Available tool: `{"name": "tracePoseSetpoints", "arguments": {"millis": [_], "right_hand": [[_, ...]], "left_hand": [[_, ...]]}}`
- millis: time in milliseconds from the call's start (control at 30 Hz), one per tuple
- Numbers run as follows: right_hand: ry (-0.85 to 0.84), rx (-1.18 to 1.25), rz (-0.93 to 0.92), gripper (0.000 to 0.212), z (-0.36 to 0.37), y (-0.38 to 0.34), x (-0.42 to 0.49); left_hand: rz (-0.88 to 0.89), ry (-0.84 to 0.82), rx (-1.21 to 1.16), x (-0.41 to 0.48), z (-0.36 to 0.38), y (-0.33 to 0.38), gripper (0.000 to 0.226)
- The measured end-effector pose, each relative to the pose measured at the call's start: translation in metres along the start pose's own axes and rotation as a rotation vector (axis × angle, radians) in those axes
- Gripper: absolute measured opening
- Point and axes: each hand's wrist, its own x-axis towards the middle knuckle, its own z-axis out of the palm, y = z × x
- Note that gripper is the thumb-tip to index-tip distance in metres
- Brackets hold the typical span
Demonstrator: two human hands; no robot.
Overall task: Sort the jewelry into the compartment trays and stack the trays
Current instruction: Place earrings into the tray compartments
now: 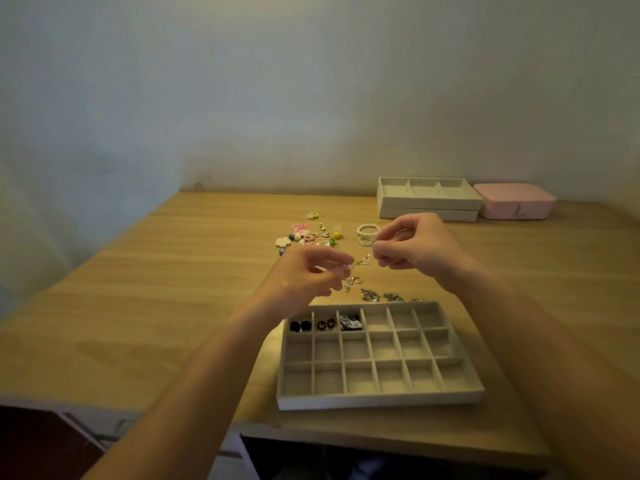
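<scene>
Slippage of the held piece is the main hazard I see. The left hand (311, 277) and right hand (414, 247) are both raised above the counter (173, 289), just beyond the far edge of the compartment tray (381, 400). Each has a narrow fingertip grip on a small pale-and-gold piece (363, 260) that spans the gap between them. I cannot tell whether this is one item or two hooked together.

Failure modes, in my judgement:

1. Pinch release. The contact area is tiny. If either grip eases unevenly, the piece drops onto the gold clasp item (354, 281) and silver chains (379, 295) lying below, and may tangle with them.
2. Over-pull. If the parts are snagged, drawing the hands apart could bend a hook or fling a part toward the loose jewelry (308, 235) farther off.
3. Wrong cell. Only the three far-left cells of the tray hold items. A drop from height could bounce into an occupied cell.
4. Tray displacement. The left forearm passes over the tray's far-left corner, and the tray sits near the counter's near edge. A lowered arm could push it.

The stacked trays (429, 213) at far right are well apart from all this.
</scene>
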Motion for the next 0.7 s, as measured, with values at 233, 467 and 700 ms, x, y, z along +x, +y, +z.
{"name": "tracePoseSetpoints", "arguments": {"millis": [233, 467, 700], "right_hand": [[0.089, 0.148, 0.020, 0.021, -0.010, -0.005, -0.017], [0.010, 0.194, 0.046, 0.010, -0.018, -0.004, -0.029], [-0.063, 0.109, 0.079, 0.009, -0.013, -0.001, -0.037]], "left_hand": [[0.000, -0.004, 0.048, -0.013, 0.015, 0.015, 0.015], [0.007, 0.072, 0.069, -0.018, 0.026, 0.016, 0.011], [0.036, 0.145, 0.277, -0.015, 0.032, 0.006, 0.010]]}}
